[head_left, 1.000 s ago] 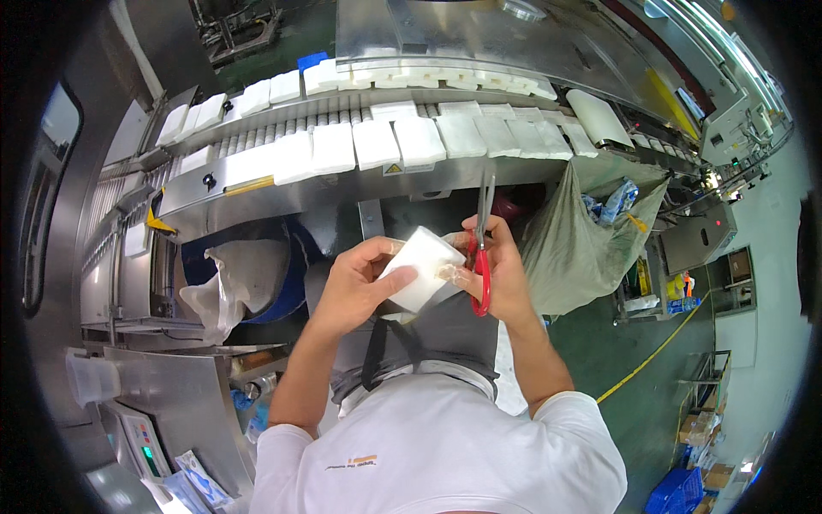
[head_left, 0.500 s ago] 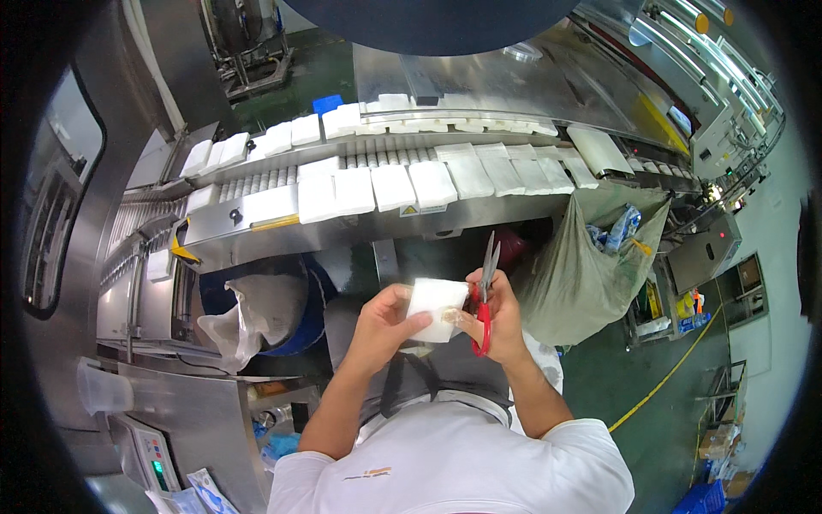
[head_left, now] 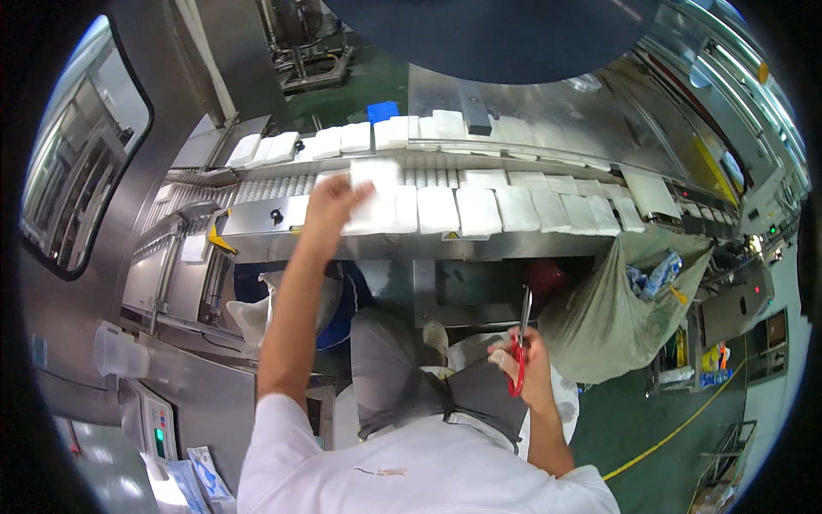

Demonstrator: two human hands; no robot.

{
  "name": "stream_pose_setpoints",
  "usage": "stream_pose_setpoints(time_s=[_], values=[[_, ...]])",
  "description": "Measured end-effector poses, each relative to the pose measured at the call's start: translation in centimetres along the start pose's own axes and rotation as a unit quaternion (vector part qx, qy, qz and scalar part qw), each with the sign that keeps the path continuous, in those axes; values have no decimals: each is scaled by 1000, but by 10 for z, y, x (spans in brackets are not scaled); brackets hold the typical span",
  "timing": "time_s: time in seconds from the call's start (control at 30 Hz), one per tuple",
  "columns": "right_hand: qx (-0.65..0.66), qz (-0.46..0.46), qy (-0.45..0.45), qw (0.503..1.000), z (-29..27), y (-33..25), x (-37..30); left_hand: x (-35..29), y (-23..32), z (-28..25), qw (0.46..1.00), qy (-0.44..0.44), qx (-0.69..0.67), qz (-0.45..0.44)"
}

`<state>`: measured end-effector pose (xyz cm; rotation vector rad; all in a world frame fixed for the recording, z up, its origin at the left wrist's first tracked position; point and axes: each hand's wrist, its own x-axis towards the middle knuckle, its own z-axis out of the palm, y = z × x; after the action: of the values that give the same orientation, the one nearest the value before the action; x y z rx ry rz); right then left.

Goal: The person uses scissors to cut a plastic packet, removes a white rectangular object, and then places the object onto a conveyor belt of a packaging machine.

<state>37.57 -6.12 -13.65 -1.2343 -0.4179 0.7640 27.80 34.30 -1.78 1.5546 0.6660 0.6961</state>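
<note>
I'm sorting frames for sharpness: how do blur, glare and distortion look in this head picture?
Head view: the fisheye bends the conveyor edges and blacks out the corners; overhead light glares on the steel housing; the left hand on a white pack is slightly smeared, while the right hand and red-handled scissors look sharper; a dark curved shape blocks the top.

I am stretching my left arm far forward, my left hand (head_left: 330, 201) pressing down with fingers closed. My right hand (head_left: 522, 364) is staying low near my chest, elbow bent, fingers curled tight.
</note>
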Motion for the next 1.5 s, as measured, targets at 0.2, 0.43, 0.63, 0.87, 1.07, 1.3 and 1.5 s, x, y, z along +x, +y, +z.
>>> stream_pose_setpoints(time_s=[0.2,0.43,0.63,0.87,1.07,1.3,1.5], values=[[-66,77,11,995,-32,46,-11,199,-50,-73,993,117,31,16],[-57,100,75,991,-47,54,-32,288,-86,-42,986,113,102,-69],[-56,118,104,986,-60,55,-36,308,-94,-29,897,111,423,71],[-62,106,-33,992,-53,79,1,194,-48,-71,838,200,430,271],[-106,145,-154,972,-56,82,10,-40,0,-38,893,118,322,291],[-198,197,-269,922,-46,65,-1,-290,24,-47,825,285,446,200],[-281,155,-336,885,-46,59,22,-466,-35,-130,593,524,577,-201]])
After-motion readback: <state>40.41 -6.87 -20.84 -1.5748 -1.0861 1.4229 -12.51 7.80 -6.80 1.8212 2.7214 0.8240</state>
